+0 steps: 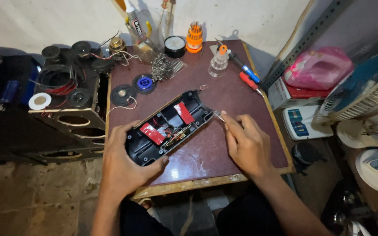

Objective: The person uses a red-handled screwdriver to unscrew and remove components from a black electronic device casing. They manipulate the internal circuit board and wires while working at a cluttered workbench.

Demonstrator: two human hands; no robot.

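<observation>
The left hand [125,164] is gripping the near end of the black casing [169,126], lying diagonally away rightward; the right hand [245,144] is pinching a thin tool [219,116] at its far end

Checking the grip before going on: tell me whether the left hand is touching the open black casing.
Touching. The head view shows the left hand wrapped around the near end of the open black casing, thumb pressed against its edge, with no gap visible.

An orange screwdriver set [194,37] stood by the wall; a pink iron [319,69] and white fan [363,94] sat beside the table [224,161].
</observation>
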